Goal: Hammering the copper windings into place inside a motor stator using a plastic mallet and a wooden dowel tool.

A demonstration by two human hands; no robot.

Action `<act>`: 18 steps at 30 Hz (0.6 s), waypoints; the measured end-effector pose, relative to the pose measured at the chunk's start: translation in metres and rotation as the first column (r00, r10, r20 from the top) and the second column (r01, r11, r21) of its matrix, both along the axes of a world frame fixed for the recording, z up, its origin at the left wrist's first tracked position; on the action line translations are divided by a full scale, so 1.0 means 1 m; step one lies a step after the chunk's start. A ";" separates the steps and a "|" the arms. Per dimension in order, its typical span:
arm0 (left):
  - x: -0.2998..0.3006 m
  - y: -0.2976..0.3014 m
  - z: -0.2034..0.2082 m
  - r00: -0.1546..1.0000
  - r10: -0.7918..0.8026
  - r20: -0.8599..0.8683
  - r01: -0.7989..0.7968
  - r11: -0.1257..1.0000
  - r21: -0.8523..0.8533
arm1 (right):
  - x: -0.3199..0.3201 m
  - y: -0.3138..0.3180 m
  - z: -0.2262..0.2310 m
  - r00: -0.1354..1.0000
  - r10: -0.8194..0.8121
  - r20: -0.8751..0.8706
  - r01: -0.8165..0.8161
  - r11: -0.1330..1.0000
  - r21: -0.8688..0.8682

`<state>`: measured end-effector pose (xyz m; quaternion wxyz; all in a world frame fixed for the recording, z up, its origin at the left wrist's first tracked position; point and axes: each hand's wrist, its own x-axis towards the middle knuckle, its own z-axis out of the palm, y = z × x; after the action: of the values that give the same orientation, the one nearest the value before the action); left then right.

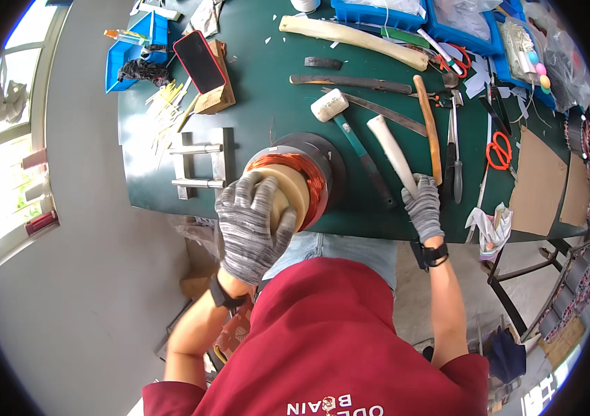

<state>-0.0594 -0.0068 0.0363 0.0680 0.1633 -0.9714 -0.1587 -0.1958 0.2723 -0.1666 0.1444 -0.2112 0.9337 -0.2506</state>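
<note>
My left hand, in a grey knitted glove, grips a cream-coloured round block at the near face of a dark cylindrical motor stator. Copper windings form a ring around the block. The stator lies on its side at the table's front edge, and my palm hides part of the block. In my gloved right hand is the lower end of a pale, smooth bar, its other end pointing away from me to the left. A white-headed mallet lies between the stator and the bar.
On the green table lie a wooden handle, a screwdriver, orange scissors and cardboard. A metal frame stands left of the stator. Behind it a phone leans on a wooden block. Blue bins line the back right.
</note>
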 end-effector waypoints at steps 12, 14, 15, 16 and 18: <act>0.009 -0.028 -0.022 0.870 -0.494 -0.011 0.491 0.867 -0.082 | -0.009 -0.097 0.115 0.696 0.210 0.687 0.141 0.898 -0.417; 0.010 -0.019 -0.022 0.911 -0.405 -0.073 0.402 0.914 -0.052 | -0.009 -0.108 0.116 0.617 0.103 0.780 0.417 0.798 -0.435; 0.011 -0.015 -0.021 0.914 -0.399 -0.072 0.396 0.917 -0.054 | -0.013 -0.110 0.111 0.583 0.189 0.790 0.523 0.657 -0.543; 0.012 -0.012 -0.020 0.947 -0.316 -0.053 0.314 0.948 -0.047 | -0.016 -0.118 0.109 0.635 0.239 0.734 0.526 0.563 -0.638; 0.012 -0.004 -0.017 0.983 -0.181 -0.032 0.180 0.983 -0.028 | -0.019 -0.144 0.125 0.658 0.298 0.691 0.594 0.359 -0.720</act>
<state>-0.0475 -0.0108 0.0196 0.0721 0.0711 -0.9828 -0.1546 -0.2148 0.1286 -0.0418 0.3347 -0.0364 0.4970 -0.7998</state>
